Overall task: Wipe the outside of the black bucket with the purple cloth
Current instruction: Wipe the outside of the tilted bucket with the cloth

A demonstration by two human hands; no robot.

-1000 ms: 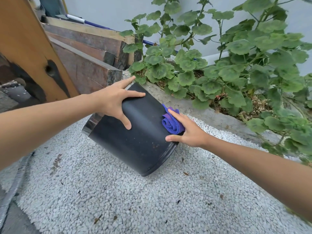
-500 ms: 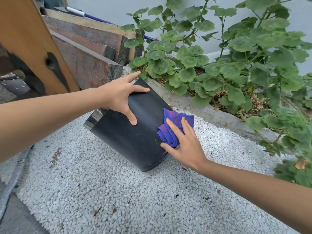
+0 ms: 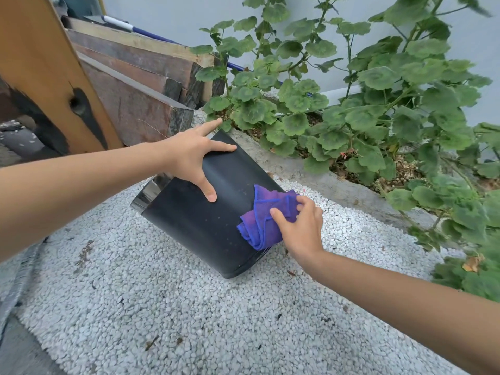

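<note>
The black bucket (image 3: 200, 220) lies tilted on its side on white gravel, its shiny rim toward the left and its base toward the lower right. My left hand (image 3: 190, 155) rests spread on the bucket's upper wall, thumb down the side, steadying it. My right hand (image 3: 300, 226) presses the bunched purple cloth (image 3: 263, 219) against the bucket's wall near the base, fingers curled over the cloth. Small pale specks dot the black wall beside the cloth.
A concrete-edged planter (image 3: 332, 182) full of green leafy plants (image 3: 365, 112) runs behind and to the right of the bucket. Stacked wooden beams (image 3: 140, 104) and a leaning orange plank (image 3: 46, 74) stand at the left. White gravel (image 3: 189, 320) covers the ground in front.
My right hand has slid the cloth down the bucket's wall from its upper right side toward the base. The left hand has kept its hold on top.
</note>
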